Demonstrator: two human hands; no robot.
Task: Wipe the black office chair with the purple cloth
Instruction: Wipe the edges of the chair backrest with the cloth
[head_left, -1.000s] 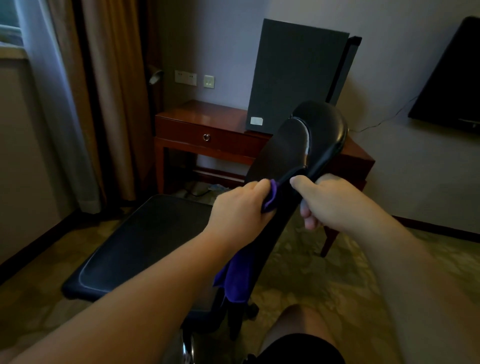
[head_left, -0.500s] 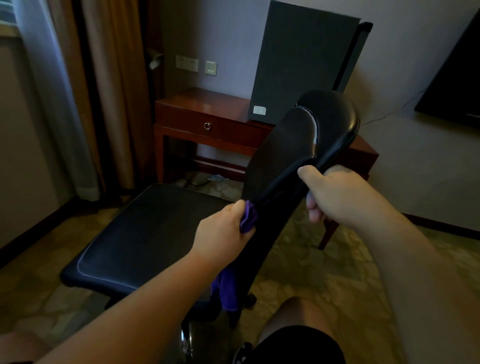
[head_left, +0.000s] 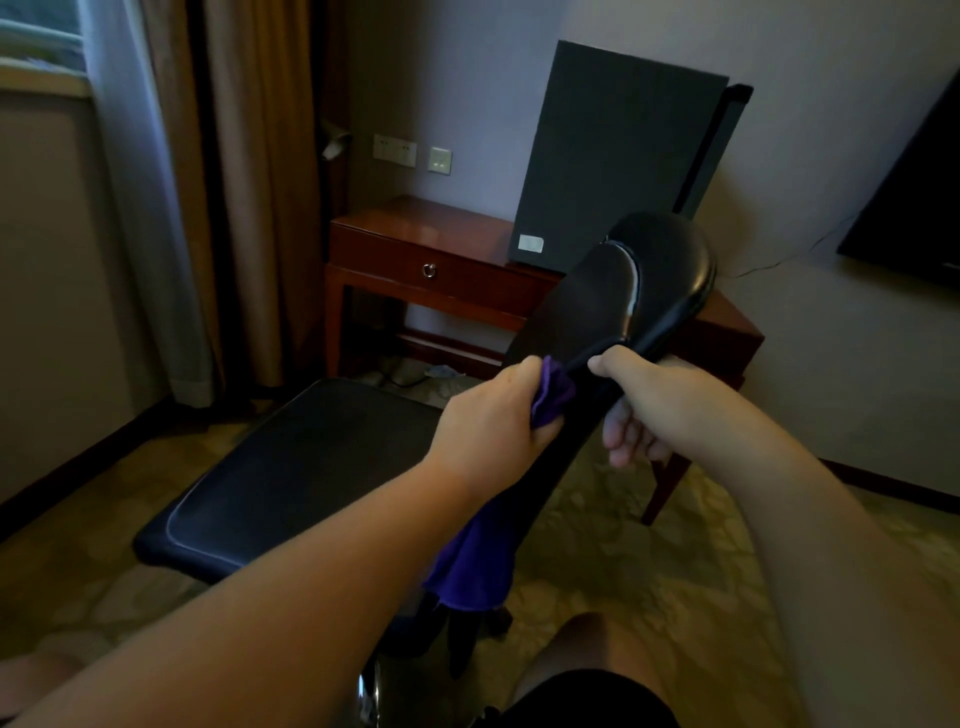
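Observation:
The black office chair stands in front of me, its padded seat (head_left: 291, 467) to the left and its backrest (head_left: 623, 291) rising edge-on in the middle. My left hand (head_left: 493, 421) is closed on the purple cloth (head_left: 478, 566) and presses it against the backrest's front face, about halfway up; the cloth's loose end hangs down below my wrist. My right hand (head_left: 654, 405) grips the rear edge of the backrest just under its padded top, thumb on the front side.
A red-brown wooden side table (head_left: 431, 249) with a drawer stands behind the chair, carrying a dark flat panel (head_left: 613, 166) that leans on the wall. Curtains (head_left: 208, 197) hang at the left, a wall-mounted screen (head_left: 914, 208) at the right. Patterned carpet (head_left: 649, 561) covers the floor; my knee (head_left: 576, 654) shows below.
My left hand has slid the cloth back up the backrest after dipping lower half a second ago. My right hand has kept its grip on the backrest.

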